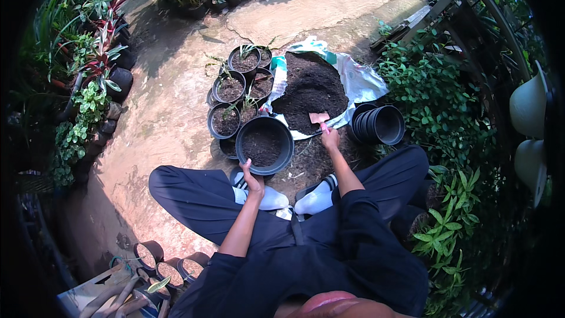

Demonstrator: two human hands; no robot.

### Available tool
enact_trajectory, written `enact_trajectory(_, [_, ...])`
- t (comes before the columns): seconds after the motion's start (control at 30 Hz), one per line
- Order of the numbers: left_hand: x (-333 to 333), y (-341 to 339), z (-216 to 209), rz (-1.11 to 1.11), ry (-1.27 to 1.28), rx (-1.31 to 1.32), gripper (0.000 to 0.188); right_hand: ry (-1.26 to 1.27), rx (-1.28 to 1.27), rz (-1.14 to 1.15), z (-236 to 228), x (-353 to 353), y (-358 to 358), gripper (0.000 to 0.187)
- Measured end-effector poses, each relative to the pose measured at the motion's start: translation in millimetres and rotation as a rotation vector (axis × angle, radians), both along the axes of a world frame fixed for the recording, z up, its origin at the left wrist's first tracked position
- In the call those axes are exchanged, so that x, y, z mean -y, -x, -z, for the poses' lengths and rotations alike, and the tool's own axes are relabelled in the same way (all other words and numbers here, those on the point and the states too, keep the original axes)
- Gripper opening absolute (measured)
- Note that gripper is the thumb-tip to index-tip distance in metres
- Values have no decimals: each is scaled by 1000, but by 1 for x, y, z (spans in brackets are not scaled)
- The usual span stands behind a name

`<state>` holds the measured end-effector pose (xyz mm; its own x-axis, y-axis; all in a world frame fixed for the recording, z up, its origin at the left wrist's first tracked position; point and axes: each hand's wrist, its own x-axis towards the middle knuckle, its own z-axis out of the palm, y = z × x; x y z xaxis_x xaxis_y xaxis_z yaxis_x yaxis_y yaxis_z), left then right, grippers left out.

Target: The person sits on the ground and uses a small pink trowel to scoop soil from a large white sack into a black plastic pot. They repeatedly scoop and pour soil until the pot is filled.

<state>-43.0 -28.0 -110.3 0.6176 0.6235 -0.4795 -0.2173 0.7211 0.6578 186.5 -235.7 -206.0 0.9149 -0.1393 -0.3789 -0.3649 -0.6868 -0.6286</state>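
My left hand (253, 180) grips the near rim of a black plant pot (281, 164) with its thumb over the edge. Dark soil (262, 144) covers the inside of that pot. In my right hand (330, 138) is a small hand trowel (319, 118), its blade at the near edge of the soil heap (312, 88). The heap lies in an opened white and green sack (359, 82). Part of the trowel's handle is hidden by my fingers.
Several soil-filled pots (228, 88) with small plants cluster behind the left-hand pot. A nested stack of black pots (388, 125) lies on its side to the right. Leafy plants (438, 94) border the right; pots with brown fill (170, 271) stand lower left.
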Motion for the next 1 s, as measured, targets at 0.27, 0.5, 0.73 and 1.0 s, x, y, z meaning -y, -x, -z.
enact_trajectory(0.27, [6,-8,-12,59,136,23,64,-13,145,-128,-28,24,18,36])
enact_trajectory(0.5, [14,-14,-2,179,199,73,55,-60,285,-152,-66,48,37,33])
enact_trajectory(0.73, [26,-15,-13,277,202,10,37,-172,316,-171,-157,57,56,27])
enact_trajectory(1.0, [35,-19,-32,344,157,-51,54,-393,363,-267,-231,53,121,20])
